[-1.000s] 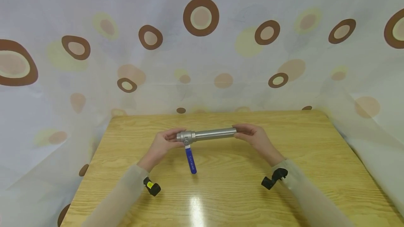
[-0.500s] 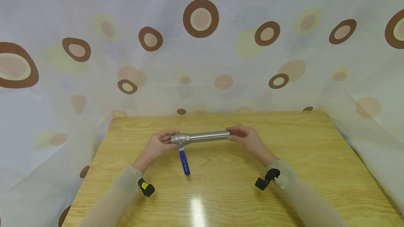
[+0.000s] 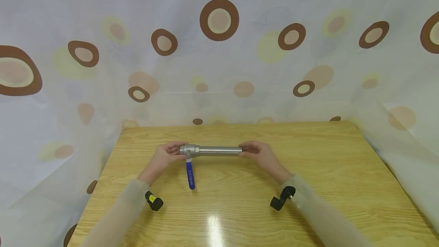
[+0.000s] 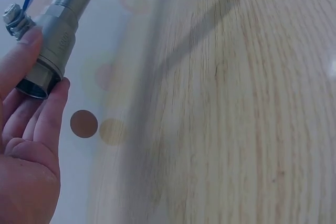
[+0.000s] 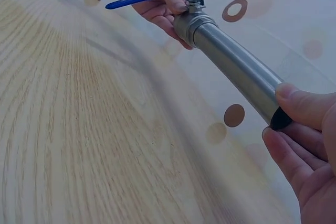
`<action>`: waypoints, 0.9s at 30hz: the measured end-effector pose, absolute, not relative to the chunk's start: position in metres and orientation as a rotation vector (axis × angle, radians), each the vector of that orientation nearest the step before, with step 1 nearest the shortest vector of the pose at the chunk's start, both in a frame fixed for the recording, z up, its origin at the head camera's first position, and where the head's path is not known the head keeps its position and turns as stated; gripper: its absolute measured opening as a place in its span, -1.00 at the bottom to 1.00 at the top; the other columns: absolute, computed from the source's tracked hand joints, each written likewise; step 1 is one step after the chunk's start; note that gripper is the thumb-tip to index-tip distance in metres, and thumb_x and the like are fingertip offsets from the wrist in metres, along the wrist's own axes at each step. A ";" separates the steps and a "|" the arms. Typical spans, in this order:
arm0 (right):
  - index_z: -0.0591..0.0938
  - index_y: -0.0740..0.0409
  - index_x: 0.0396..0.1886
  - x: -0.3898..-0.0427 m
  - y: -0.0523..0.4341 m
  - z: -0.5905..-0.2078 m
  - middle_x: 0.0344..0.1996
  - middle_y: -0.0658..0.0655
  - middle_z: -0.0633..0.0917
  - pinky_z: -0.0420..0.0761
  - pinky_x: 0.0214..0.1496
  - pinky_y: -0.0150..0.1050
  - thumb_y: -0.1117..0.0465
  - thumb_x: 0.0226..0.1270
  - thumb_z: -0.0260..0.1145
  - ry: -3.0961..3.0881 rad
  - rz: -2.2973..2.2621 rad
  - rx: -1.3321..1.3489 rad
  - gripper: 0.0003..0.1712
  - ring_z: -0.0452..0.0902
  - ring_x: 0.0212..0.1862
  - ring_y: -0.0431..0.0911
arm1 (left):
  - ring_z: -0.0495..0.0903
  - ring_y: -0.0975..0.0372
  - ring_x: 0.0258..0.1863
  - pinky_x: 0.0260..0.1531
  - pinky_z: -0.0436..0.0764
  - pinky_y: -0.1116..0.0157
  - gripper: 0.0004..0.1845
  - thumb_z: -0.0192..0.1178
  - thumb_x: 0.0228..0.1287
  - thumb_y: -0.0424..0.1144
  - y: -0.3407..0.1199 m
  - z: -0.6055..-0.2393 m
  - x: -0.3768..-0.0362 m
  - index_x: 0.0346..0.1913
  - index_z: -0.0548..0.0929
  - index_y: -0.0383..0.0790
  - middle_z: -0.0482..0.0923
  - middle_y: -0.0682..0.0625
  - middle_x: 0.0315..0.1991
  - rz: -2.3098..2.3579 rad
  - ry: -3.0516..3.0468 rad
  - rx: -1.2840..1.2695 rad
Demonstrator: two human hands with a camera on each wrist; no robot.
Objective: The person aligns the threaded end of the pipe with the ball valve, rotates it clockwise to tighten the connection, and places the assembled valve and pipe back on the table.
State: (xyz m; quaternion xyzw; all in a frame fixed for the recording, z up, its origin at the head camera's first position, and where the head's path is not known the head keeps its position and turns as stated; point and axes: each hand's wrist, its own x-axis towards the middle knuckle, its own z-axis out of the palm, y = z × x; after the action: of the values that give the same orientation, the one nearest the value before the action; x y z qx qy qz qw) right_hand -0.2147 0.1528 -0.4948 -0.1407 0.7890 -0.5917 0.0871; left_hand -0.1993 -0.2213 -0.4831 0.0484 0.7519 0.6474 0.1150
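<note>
A metal ball valve (image 3: 189,150) with a blue lever handle (image 3: 190,174) is joined to a straight steel pipe (image 3: 219,151), and the whole piece lies level across the head view, raised over the table. My left hand (image 3: 161,159) grips the valve body at its open end, thumb on the near side and fingers behind, as the left wrist view shows. At the other end, my right hand (image 3: 262,157) pinches the pipe's tip between thumb and fingers. The right wrist view shows a dark opening at that tip. The lever sticks out toward me, across the pipe's line.
A wood-grain table (image 3: 219,201) spreads beneath both hands. Behind it and at its sides hangs a pale curtain (image 3: 219,68) printed with brown rings and dots. Black wrist cameras sit on both sleeves.
Both hands have carried the valve and pipe to the left. The pipe's right end has dropped slightly, so it now lies nearly level. Both grips stay the same.
</note>
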 end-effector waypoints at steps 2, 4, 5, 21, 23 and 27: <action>0.69 0.29 0.19 -0.214 0.150 -0.496 0.03 0.25 0.76 0.71 0.03 -0.28 0.22 0.36 0.49 2.358 -1.755 -0.415 -0.55 0.73 0.00 -0.08 | 0.61 -0.06 0.27 0.23 0.64 0.25 -0.40 0.40 0.27 -0.45 -0.223 -0.485 -0.200 0.38 0.52 -0.39 0.52 -0.31 0.36 1.897 2.205 0.133; 0.69 0.28 0.17 -0.213 0.147 -0.498 0.01 0.24 0.77 0.72 0.03 -0.27 0.24 0.35 0.48 2.360 -1.753 -0.399 -0.57 0.73 -0.02 -0.09 | 0.61 -0.06 0.28 0.23 0.63 0.26 -0.40 0.40 0.27 -0.45 -0.226 -0.486 -0.201 0.37 0.52 -0.38 0.52 -0.31 0.36 1.893 2.208 0.130; 0.69 0.29 0.17 -0.212 0.145 -0.498 0.00 0.24 0.77 0.73 0.03 -0.25 0.25 0.36 0.48 2.358 -1.753 -0.398 -0.57 0.72 -0.02 -0.08 | 0.60 -0.06 0.28 0.23 0.63 0.27 -0.40 0.40 0.27 -0.45 -0.227 -0.487 -0.202 0.37 0.53 -0.38 0.52 -0.31 0.36 1.895 2.207 0.130; 0.72 0.32 0.07 -0.203 0.123 -0.509 -0.07 0.24 0.79 0.71 -0.03 -0.32 0.29 0.29 0.51 2.399 -1.705 -0.381 -0.63 0.74 -0.05 0.00 | 0.66 -0.08 0.20 0.15 0.69 0.28 -0.47 0.40 0.29 -0.45 -0.252 -0.503 -0.212 0.32 0.59 -0.38 0.58 -0.32 0.29 1.782 2.275 0.182; 0.72 0.31 0.05 -0.202 0.120 -0.509 -0.09 0.22 0.79 0.71 -0.01 -0.29 0.30 0.28 0.52 2.397 -1.695 -0.363 -0.63 0.74 -0.04 0.02 | 0.67 -0.08 0.20 0.15 0.69 0.28 -0.47 0.41 0.29 -0.43 -0.254 -0.504 -0.212 0.32 0.60 -0.37 0.59 -0.32 0.28 1.751 2.291 0.192; 0.72 0.32 0.05 -0.201 0.113 -0.512 -0.10 0.21 0.80 0.73 0.02 -0.22 0.31 0.29 0.51 2.404 -1.680 -0.368 -0.65 0.74 -0.03 0.04 | 0.66 -0.10 0.19 0.14 0.69 0.28 -0.47 0.41 0.29 -0.42 -0.259 -0.506 -0.214 0.32 0.60 -0.39 0.58 -0.35 0.28 1.733 2.301 0.212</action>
State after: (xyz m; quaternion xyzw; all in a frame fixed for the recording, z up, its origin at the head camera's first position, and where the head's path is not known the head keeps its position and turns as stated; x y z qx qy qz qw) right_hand -0.2013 0.1131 -0.5116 -0.1240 0.8098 -0.5659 0.0927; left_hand -0.2139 -0.2593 -0.5061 0.0727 0.7903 0.5951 0.1263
